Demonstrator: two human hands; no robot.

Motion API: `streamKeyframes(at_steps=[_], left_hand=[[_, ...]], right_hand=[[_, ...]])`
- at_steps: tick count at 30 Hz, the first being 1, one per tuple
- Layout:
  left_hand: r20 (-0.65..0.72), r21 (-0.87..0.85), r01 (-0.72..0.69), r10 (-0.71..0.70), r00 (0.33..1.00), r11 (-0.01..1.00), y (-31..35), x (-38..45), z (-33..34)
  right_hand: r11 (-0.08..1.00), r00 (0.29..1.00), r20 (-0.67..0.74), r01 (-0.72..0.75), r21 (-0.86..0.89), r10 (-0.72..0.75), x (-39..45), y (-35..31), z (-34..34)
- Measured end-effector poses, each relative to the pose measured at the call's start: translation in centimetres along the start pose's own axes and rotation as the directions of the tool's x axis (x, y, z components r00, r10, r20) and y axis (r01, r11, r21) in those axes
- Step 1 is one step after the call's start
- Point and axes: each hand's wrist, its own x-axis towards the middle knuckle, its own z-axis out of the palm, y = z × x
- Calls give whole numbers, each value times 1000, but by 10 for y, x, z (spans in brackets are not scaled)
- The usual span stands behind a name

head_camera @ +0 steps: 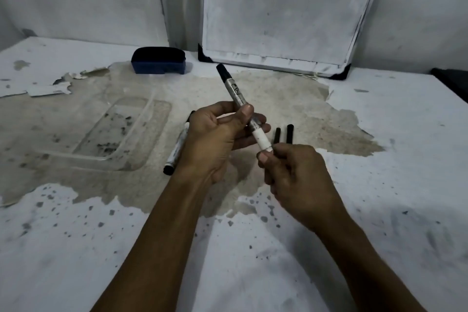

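Observation:
A whiteboard marker (pixel 235 92) with a black cap at its far end is held slanted above the table. My left hand (pixel 215 134) grips its middle between thumb and fingers. My right hand (pixel 291 172) pinches the marker's white near end with thumb and fingertips. A second marker (pixel 176 152) lies on the table just left of my left hand, partly hidden by it. Two short black sticks (pixel 283 134) lie side by side on the table behind my right hand.
A dark blue board eraser (pixel 158 61) sits at the back. A small whiteboard (pixel 278 15) leans against the wall behind it. A clear plastic tray (pixel 114 134) rests on the left. The table's white coating (pixel 379 210) is peeled, with torn flakes (pixel 48 87) at far left.

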Motion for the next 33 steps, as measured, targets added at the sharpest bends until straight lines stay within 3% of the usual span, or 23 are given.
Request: streamKeyframes(at_steps=[2, 4, 7, 10, 13, 16, 18, 20, 21, 23, 28, 33], left_hand=[[-37, -13, -4, 3, 999, 1000, -1, 0, 0], [-61, -34, 1, -3, 998, 999, -2, 0, 0], [-59, -72, 17, -21, 998, 997, -2, 0, 0], [-17, -126, 40, -43, 999, 991, -1, 1, -1], [24, -113, 53, -50, 998, 992, -2, -1, 1], [21, -86, 37, -35, 999, 996, -4, -1, 1], [2, -62, 29, -29, 1000, 998, -4, -2, 1], [-33, -29, 20, -21, 999, 999, -6, -2, 0], [-54, -19, 16, -17, 998, 1000, -6, -3, -1], [-99, -22, 3, -6, 995, 1000, -6, -2, -4], [-160, -81, 2, -15, 987, 997, -6, -1, -8], [-159, -124, 82, -101, 982, 989, -17, -2, -2]], right_hand=[[981, 986, -117, 99, -164, -119, -1, 0, 5], [982, 983, -129, 107, -158, -128, -2, -3, 5], [966, 990, 38, -139, 220, 134, 0, -11, -3], [711, 887, 330, -457, 534, 323, 4, -13, -12], [590, 849, 442, -521, 617, 288, 4, -12, -13], [626, 896, 393, -431, 650, 209, 2, -10, -12], [791, 953, 250, -286, 541, 173, -1, -7, -8], [970, 994, 53, -104, 221, 95, -3, -4, -2], [998, 999, -23, -41, 49, 42, -3, -3, 0], [994, 993, -116, 2, -114, -15, -4, -2, 4], [989, 972, -228, 13, -149, -47, -3, 0, -1], [956, 954, -292, -140, -257, 62, 4, 17, -21]])
